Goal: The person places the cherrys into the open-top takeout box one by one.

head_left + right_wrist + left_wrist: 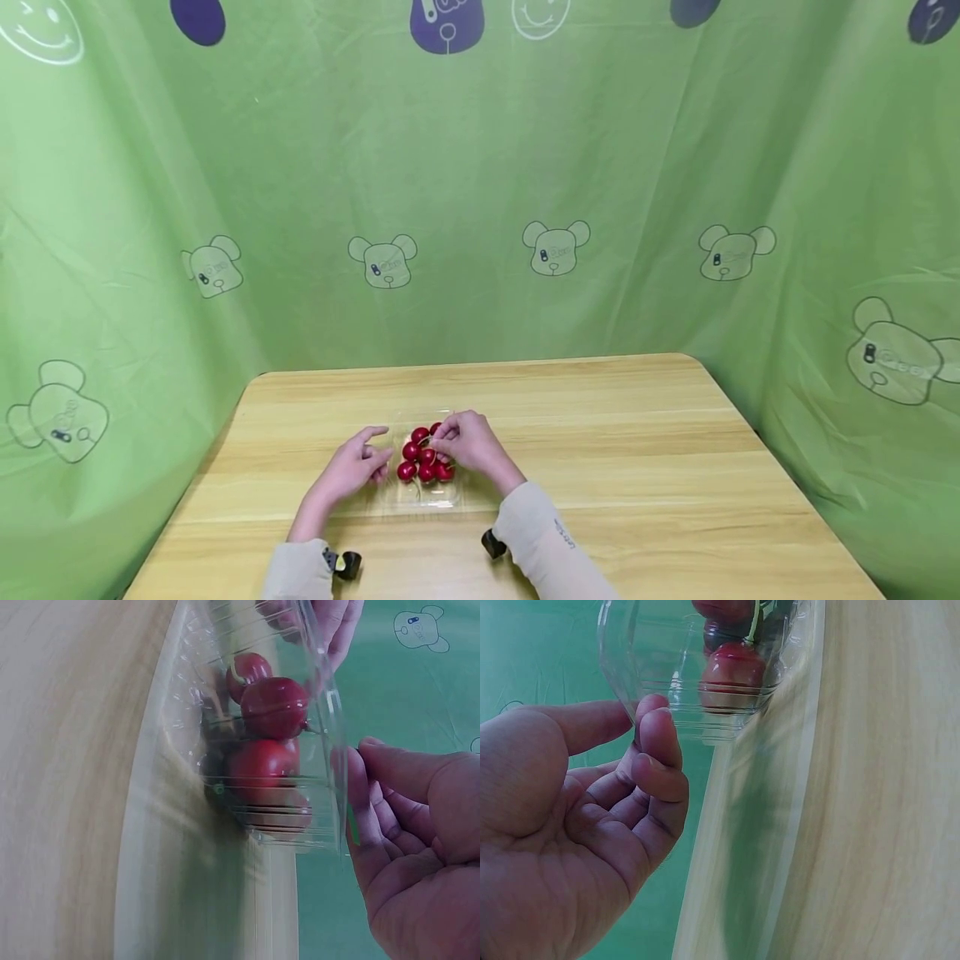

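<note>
A clear plastic box [442, 503] stands on the table with several dark red cherries [407, 472] in it, some with pale stems. At its left side is my left hand [352, 468]; in the left wrist view the thumb and a fingertip pinch the box's thin rim [619, 686], the other fingers curled below. My right hand [474, 446] is over the right part of the box, thumb and index fingertips together among the cherries, and a thin stem [424, 440] runs to them. In the right wrist view, the fingertips are right at the rim, beyond the see-through wall [330, 742].
The box is on a light wood-grain table [637, 467] with rounded far corners. Green fabric [465, 150] printed with bear faces hangs behind the table and on both sides. A black device [492, 544] shows at the right wrist and another [348, 565] at the left.
</note>
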Motion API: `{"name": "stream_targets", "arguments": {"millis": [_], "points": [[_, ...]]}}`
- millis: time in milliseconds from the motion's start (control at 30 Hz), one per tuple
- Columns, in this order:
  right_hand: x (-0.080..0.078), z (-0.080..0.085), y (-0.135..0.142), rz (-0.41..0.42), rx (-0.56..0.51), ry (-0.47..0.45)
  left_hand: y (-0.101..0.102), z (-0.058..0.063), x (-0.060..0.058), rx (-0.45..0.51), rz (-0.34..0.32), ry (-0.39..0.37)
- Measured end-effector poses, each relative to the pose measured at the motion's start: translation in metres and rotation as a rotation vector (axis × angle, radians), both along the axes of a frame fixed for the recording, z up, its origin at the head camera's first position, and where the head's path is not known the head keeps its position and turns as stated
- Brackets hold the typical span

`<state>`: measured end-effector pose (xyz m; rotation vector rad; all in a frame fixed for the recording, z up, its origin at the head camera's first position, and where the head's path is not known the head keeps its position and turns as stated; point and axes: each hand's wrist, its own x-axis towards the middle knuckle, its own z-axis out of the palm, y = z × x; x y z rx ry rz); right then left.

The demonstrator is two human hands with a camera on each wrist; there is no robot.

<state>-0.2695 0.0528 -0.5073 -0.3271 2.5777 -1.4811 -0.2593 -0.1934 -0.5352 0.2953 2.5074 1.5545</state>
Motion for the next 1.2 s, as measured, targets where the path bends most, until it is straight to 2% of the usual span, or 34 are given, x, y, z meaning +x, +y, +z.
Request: {"name": "stream_targets", "arguments": {"millis": [367,700,967,1200], "points": [[0.0049,-0.0011,0.0032,0.002,-0.005,-0.004,0.0049,-0.0033,0.0019,-0.002,-0.018,-0.012],[0.0026,-0.0009,-0.0027,0.016,-0.003,0.03,0.0007,-0.0025,-0.0007,0.008,-0.002,-0.001],[0.001,-0.0003,-0.0043,0.021,0.057,0.083,0.0002,-0.0005,0.0002,0.023,-0.002,-0.004],[0.0033,0.0018,-0.0049,0.035,0.075,0.091,0.0009,0.0006,0.0013,0.015,-0.007,-0.007]]}}
